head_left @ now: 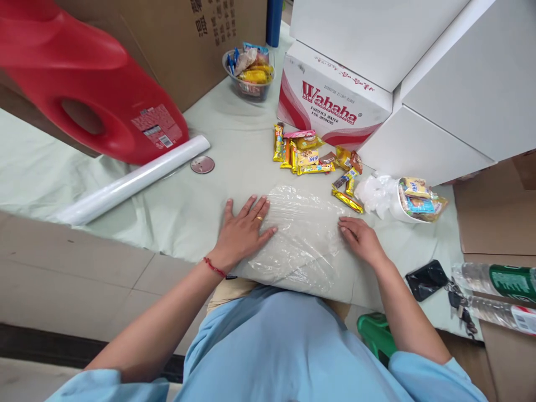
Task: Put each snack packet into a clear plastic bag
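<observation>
A crinkled sheet of clear plastic film [301, 240] lies spread on the cloth-covered table in front of me. My left hand [243, 229] rests flat on its left edge, fingers spread, a ring on one finger. At the right edge of the film, my right hand [360, 237] has its fingers curled together with the thumb, pinching the film's border. Just beyond the film is a loose pile of small wrapped snacks [307, 156]. One gold-wrapped snack bar [347, 201] lies nearest to my right hand.
A white roll [138, 181] and a round disc [202, 164] lie left, beside a big red jug [100, 89]. Behind stand a snack bowl [251, 84] and a Wahaha carton [335, 100]. Rightward are a white cup of snacks [396, 204], a phone [427, 280], keys and bottles [502, 279].
</observation>
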